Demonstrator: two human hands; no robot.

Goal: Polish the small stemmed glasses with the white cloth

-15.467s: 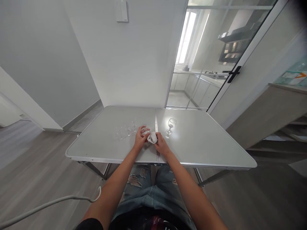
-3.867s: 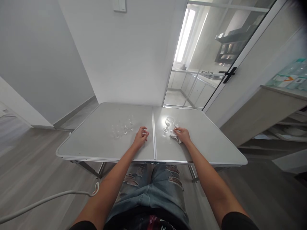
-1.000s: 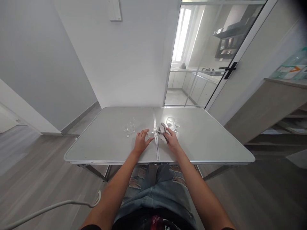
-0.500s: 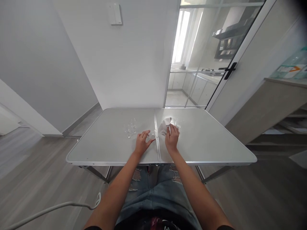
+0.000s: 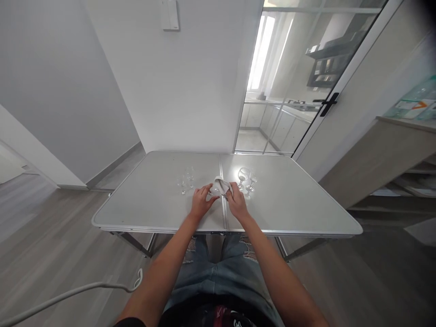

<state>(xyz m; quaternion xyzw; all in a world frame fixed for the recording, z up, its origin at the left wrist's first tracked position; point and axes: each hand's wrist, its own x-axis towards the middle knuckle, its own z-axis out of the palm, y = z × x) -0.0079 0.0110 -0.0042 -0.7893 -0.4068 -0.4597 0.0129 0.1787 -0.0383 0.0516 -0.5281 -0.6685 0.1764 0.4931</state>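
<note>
Near the table's centre seam my left hand [image 5: 200, 203] is closed round a clear drinking glass [image 5: 214, 191], thumb and fingers on either side of it. My right hand [image 5: 237, 200] grips a white cloth [image 5: 222, 185] and presses it against the glass, covering much of it. A pair of upright stemmed glasses [image 5: 242, 174] stands just beyond my right hand. To the left of my left hand are a few small stemmed glasses [image 5: 183, 185], faint against the pale tabletop.
Everything rests on a pale folding table [image 5: 299, 200] with a metal edge. A white wall [image 5: 190, 91] rises behind it, with a glazed door [image 5: 282, 91] at the right. A grey cable [image 5: 85, 287] runs at lower left. Shelves [image 5: 402, 181] stand on the right.
My right hand has brought the cloth left onto the glass in my left hand. The stemmed glasses on the right, partly covered before, now show fully. The view has shifted slightly.
</note>
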